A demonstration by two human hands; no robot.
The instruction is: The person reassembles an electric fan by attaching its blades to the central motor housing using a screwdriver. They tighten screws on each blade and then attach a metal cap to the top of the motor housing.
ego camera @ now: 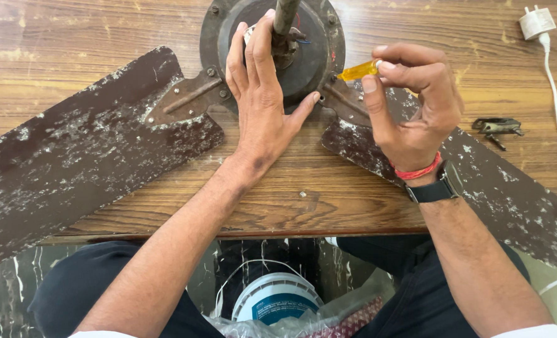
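An old brown ceiling fan lies on a wooden table, its round motor housing (pixel 313 59) at the top centre. My left hand (pixel 259 94) rests flat on the housing beside the central rod (pixel 284 19), fingers spread. My right hand (pixel 413 100) grips a screwdriver with a yellow handle (pixel 358 71), its tip pointed at the bracket where the right blade (pixel 497 181) joins the motor. The left blade (pixel 84 150) stretches out to the left, paint flaking.
A white plug (pixel 536 22) and its cable (pixel 556 106) lie at the right. A small dark metal bracket (pixel 497 127) sits beside the right blade. A loose screw (pixel 302 194) lies near the table's front edge. Below are a white-lidded tub (pixel 275 300) and plastic wrap.
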